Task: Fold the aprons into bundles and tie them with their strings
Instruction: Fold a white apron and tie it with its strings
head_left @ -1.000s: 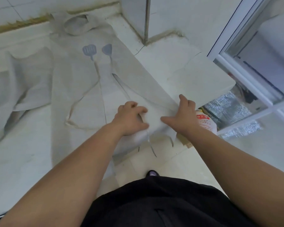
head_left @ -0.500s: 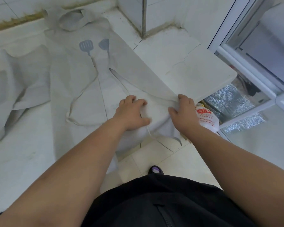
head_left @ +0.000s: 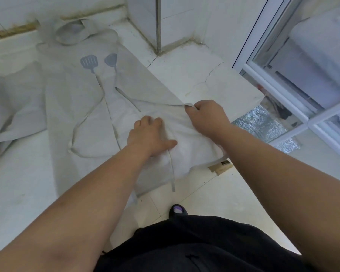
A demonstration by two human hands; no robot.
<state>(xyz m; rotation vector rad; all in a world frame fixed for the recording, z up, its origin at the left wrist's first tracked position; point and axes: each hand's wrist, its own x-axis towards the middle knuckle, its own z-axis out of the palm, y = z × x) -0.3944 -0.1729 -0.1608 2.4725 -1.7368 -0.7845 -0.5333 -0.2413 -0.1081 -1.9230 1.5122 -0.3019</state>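
A pale grey apron (head_left: 81,99) printed with a spatula and a spoon lies spread on a white counter (head_left: 194,75), its sides folded inward. Its thin strings (head_left: 86,118) loop across the cloth, and one string end hangs over the counter's front edge. My left hand (head_left: 149,137) presses down on the apron's near end with curled fingers and the thumb out. My right hand (head_left: 206,117) pinches the apron's right edge and holds it lifted off the counter. A second apron (head_left: 6,107) lies crumpled at the left.
A tiled pillar (head_left: 145,22) stands at the back of the counter. A window frame (head_left: 283,71) runs along the right. Below the counter's edge sit silver foil material (head_left: 259,124) and the tiled floor (head_left: 214,193) with my shoe.
My right hand has gone from resting at the apron's right corner to pinching the edge and lifting it up and away. My left hand stays pressed on the cloth.
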